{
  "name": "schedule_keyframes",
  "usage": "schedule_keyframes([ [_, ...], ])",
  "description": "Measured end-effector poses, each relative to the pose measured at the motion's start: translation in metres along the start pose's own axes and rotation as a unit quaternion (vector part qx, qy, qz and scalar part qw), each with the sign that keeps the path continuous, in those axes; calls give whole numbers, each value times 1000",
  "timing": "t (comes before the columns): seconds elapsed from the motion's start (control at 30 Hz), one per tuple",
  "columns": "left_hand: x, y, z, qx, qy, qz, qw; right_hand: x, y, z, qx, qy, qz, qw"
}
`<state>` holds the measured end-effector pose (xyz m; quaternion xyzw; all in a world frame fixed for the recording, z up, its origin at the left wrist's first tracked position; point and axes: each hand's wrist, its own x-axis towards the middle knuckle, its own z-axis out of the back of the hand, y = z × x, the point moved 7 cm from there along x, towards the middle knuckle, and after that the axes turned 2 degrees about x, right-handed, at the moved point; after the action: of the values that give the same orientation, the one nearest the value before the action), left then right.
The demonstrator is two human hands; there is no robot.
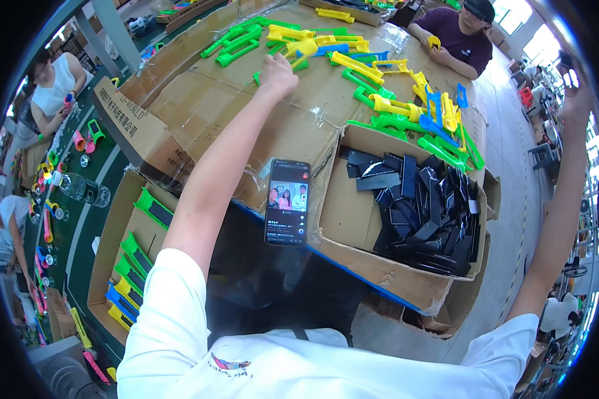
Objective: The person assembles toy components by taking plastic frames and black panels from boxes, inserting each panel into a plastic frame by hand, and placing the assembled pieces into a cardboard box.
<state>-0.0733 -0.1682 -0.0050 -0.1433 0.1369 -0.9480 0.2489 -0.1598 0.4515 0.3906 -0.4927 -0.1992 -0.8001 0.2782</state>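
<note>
My left arm reaches far over the cardboard-covered table, and my left hand [278, 77] is closed at the end of a yellow plastic part [303, 50] with a wide rounded end. Around it lies a loose pile of green plastic parts [238, 53], with yellow and blue ones among them. My right hand [574, 96] is raised at the far right rim, away from the table; its fingers are too dark and unclear to read. Between my arms, an open carton [326, 213] holds many flat black strips [422, 213].
A phone [287, 203] showing a video lies at the table's near edge. At lower left, a carton [100, 292] holds green, yellow and blue parts with dark inserts. A co-worker [456, 40] sits across the table. Left, a green conveyor [80, 229] carries a clear bottle [84, 189].
</note>
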Motion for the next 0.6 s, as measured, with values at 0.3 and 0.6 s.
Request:
schedule_keyframes([
  [0.3, -159, -2, 115, -635, 49, -3, 771, -225, 344, -10, 439, 475, -78, 758],
  [0.6, -434, 43, 107, -682, 192, -11, 705, -387, 438, 4, 496, 612, -291, 543],
])
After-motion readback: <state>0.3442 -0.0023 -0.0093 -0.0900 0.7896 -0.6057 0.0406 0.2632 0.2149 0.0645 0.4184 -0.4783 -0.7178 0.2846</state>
